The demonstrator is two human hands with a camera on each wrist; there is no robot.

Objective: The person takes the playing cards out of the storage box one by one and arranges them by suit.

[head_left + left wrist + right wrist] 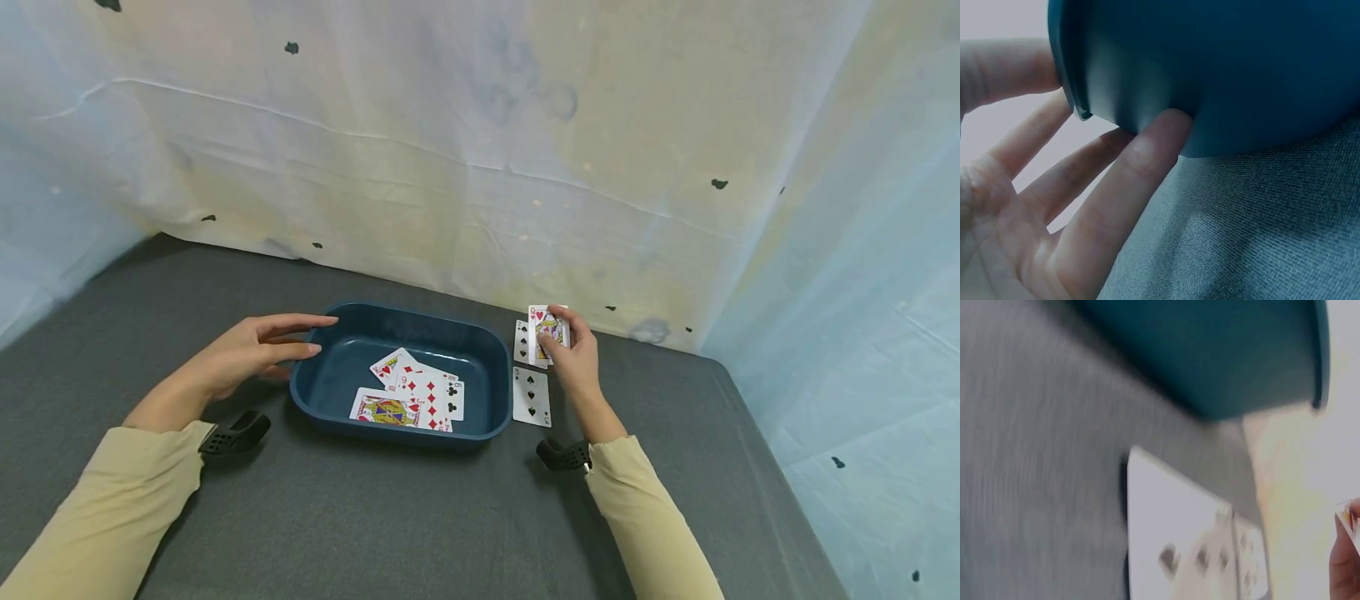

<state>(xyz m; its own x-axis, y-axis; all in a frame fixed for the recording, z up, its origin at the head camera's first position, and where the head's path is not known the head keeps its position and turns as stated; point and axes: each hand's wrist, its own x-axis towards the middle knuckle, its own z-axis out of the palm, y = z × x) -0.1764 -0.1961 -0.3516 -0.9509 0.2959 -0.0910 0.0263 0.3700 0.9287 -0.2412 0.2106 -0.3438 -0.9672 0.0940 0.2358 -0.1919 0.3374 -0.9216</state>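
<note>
A dark blue rectangular tub holds several playing cards, among them a face card and number cards. At its left end my left hand touches the rim and outer wall, its fingers fairly straight and spread. In the left wrist view a fingertip presses the tub's wall. My right hand pinches a face card of hearts between thumb and fingers, above a spade card to the tub's right. Nearer me lies another spade card.
A dark grey cloth covers the table. Pale marbled sheeting hangs behind it, and light blue sheeting hangs at the right. Each wrist carries a black device.
</note>
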